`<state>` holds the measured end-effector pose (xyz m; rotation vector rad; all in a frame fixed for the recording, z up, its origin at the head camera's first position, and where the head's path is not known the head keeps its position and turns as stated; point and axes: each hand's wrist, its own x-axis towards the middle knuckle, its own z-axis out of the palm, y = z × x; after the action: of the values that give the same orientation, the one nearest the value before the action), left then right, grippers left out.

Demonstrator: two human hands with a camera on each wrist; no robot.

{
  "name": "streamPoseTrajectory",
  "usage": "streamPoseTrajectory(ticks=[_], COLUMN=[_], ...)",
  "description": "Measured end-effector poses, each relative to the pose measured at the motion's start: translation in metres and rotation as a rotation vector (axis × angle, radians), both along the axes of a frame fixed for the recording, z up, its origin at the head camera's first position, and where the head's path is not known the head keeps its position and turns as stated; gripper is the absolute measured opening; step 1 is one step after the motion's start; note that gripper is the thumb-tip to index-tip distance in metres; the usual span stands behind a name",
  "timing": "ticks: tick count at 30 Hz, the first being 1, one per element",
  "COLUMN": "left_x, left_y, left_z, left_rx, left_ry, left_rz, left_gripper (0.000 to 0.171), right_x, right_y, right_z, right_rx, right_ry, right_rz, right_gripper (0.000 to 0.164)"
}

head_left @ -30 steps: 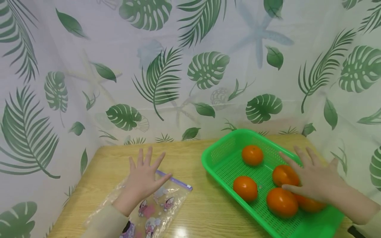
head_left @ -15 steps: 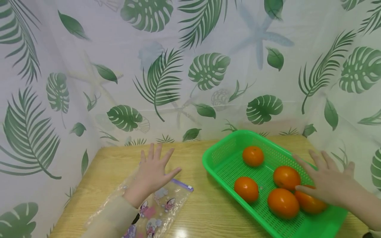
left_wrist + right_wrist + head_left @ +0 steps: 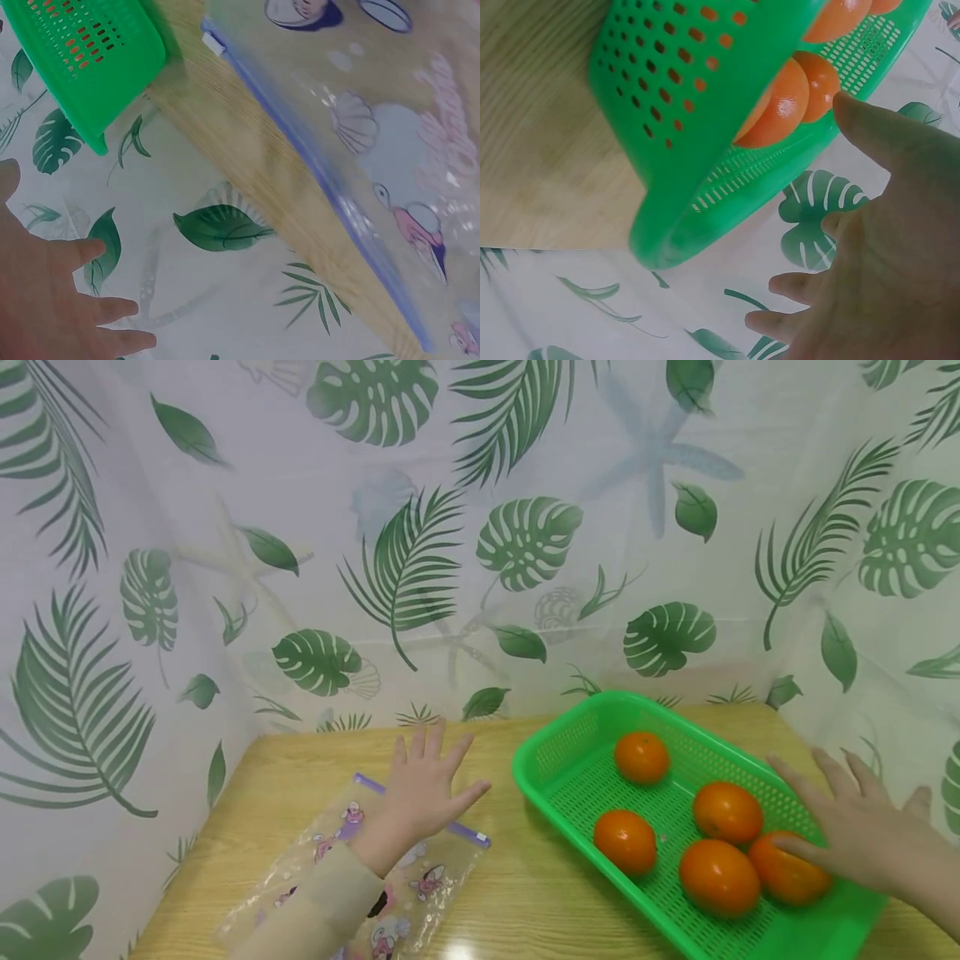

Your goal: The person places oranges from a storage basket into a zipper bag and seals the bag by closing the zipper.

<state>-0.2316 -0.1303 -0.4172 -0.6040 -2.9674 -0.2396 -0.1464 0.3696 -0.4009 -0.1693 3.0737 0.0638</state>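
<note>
My left hand (image 3: pixel 420 795), fingers spread, is over a clear zip bag (image 3: pixel 431 889) printed with pink and purple cartoon figures. The bag lies flat on the table, and my forearm hides part of it. In the left wrist view the bag's purple zip strip (image 3: pixel 319 176) runs slantwise beside my hand. My right hand (image 3: pixel 862 827), also spread and holding nothing, is over the right side of a green plastic basket (image 3: pixel 558 806). Several oranges sit inside, among them one orange (image 3: pixel 787 870) close to my right thumb and another orange (image 3: pixel 641 757) toward the back.
A wooden table (image 3: pixel 517 910) carries the bag on the left and the basket on the right. A white cloth (image 3: pixel 450 568) with green leaf prints hangs behind it and on both sides.
My left hand has moved right across the bag, showing more of its left part. My right hand has shifted right, uncovering more of the oranges. Both stay spread.
</note>
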Motion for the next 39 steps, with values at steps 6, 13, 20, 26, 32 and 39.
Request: streamPoseTrajectory(ticks=[6,13,20,26,32,39], left_x=[-0.001,-0.002,-0.001,-0.002,-0.002,-0.002], left_y=[0.013,0.026,0.037,0.045,0.051,0.055], left_z=[-0.003,-0.009,-0.012,-0.014,-0.018,-0.023], left_rx=[-0.007,-0.012,0.008,-0.013,-0.034,-0.074], left_ry=[-0.002,-0.016,-0.025,-0.023,-0.014,-0.004], left_rz=[-0.023,-0.023,-0.025,-0.023,-0.023,-0.029], left_gripper=[0.077,0.074,0.071,0.071,0.071,0.07], right_x=[0.004,0.007,0.01,0.013,0.019,0.026], right_y=[0.005,0.011,0.018,0.022,0.027,0.027], right_z=[-0.006,-0.014,-0.024,-0.032,-0.047,-0.058], right_rx=[-0.016,-0.02,-0.015,-0.028,-0.02,-0.05], right_ry=[-0.015,-0.017,-0.03,0.007,0.083,0.154], right_rz=[-0.007,-0.013,-0.05,-0.064,-0.006,0.01], right_gripper=[0.115,0.116,0.114,0.111,0.12,0.113])
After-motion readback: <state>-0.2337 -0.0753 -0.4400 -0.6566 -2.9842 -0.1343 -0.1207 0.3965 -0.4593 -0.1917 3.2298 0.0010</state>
